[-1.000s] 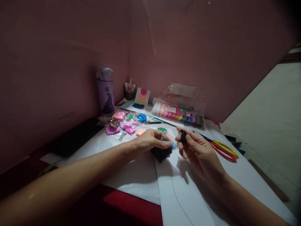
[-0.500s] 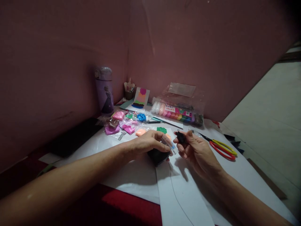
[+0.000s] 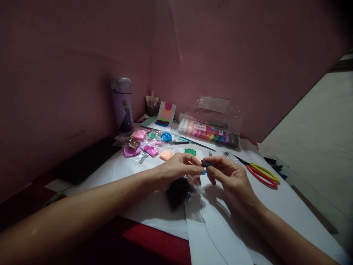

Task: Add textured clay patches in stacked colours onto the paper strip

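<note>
A small piece of black modelling clay (image 3: 206, 163) is between my two hands, above a white paper sheet (image 3: 220, 235). My right hand (image 3: 235, 178) pinches it between thumb and fingers. From the other side, the fingertips of my left hand (image 3: 179, 170) close on its left end. Just below my left hand is a clear packet of black clay (image 3: 178, 192); whether the lower fingers still touch it I cannot tell. Behind the hands lies green clay (image 3: 190, 151) on paper, and orange and blue bits there are partly covered by my fingers.
Scissors (image 3: 263, 175) with red and yellow handles lie right of my right hand. Several bagged clay pieces (image 3: 151, 150) are at the back left, near a purple bottle (image 3: 122, 106). A clay pack (image 3: 209, 130) and a decorated card (image 3: 166, 115) stand by the wall.
The black clay packet has dropped lower and left, out of my left hand's grasp. Both hands have come together on the small clay piece, which looks more elongated now.
</note>
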A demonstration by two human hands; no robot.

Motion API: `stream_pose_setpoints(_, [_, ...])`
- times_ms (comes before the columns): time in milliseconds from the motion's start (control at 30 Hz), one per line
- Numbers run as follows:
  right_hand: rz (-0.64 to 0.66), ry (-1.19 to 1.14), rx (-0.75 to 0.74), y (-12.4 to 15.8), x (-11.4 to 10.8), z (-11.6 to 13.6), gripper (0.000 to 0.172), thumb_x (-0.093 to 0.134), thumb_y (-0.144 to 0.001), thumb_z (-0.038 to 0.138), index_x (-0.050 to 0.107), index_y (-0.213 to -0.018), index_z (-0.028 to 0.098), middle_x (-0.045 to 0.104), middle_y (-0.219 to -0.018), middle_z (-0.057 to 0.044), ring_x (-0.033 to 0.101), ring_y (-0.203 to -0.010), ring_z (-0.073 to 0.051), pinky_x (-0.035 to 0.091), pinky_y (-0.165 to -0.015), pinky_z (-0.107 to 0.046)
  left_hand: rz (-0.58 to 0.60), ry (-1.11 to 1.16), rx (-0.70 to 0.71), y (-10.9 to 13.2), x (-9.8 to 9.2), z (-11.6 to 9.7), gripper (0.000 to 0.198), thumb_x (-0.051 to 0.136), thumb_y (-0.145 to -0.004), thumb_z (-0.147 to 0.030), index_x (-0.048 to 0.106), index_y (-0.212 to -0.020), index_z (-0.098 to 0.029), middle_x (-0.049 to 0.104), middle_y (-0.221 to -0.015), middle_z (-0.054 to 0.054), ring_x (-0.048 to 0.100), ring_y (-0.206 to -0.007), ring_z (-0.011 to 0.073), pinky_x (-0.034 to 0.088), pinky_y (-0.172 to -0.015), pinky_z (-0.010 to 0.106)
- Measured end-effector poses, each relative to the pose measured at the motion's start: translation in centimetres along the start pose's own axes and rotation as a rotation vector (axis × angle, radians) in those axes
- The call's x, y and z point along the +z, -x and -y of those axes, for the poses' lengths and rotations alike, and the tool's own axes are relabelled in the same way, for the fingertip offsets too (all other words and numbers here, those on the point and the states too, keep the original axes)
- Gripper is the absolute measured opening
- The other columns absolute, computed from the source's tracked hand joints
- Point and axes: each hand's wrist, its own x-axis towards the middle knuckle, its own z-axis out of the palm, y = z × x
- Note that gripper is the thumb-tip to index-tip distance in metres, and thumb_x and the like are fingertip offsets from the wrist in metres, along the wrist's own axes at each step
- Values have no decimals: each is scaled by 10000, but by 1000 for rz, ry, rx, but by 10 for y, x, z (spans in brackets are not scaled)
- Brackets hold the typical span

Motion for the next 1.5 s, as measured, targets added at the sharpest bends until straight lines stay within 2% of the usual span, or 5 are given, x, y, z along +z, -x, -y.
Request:
stream_pose_setpoints(233, [65,150,-83,3,0,2,141,687,-747,257,689,-873,192,625,-690,-12,499,-523,-113,424,-457,-239,-99,-236,120,-3,5,8,200,622,-748,-288,473,-788,-160,570,-600,-3,533,-547,112,396,-506,223])
stream_pose_setpoints(633, [107,385,-303,8,-2,-2,137,612,-817,164,677,-920,227,610,-831,-32,567,-697,-161,443,-525,-257,-168,-851,340,1,5,12,129,510,-802,-224,507,-684,-171,444,-604,-26,387,-562,94,291,-531,215])
stream_pose_setpoints(867, [99,345,-280,12,5,2,91,615,-817,189,653,-897,213,598,-786,-21,549,-629,-147,444,-500,-254,-186,-673,358,0,6,13,84,510,-677,-109,552,-617,-150,419,-554,-40,366,-537,73,277,-497,200])
stream_pose_setpoints(1167, [-27,-23,-79,6,4,1,82,652,-795,250,661,-862,203,576,-637,16,491,-513,-105,403,-460,-226,-133,-126,63,-2,8,-1,113,534,-752,-224,539,-683,-135,602,-568,11,534,-444,83,386,-480,203])
stream_pose_setpoints(1500, [-21,136,-146,8,6,2,79,660,-785,220,668,-861,197,592,-634,12,509,-524,-117,438,-465,-244,-25,-32,47,-2,0,7,395,493,-841,-490,572,-733,-119,613,-615,39,523,-459,76,390,-454,193])
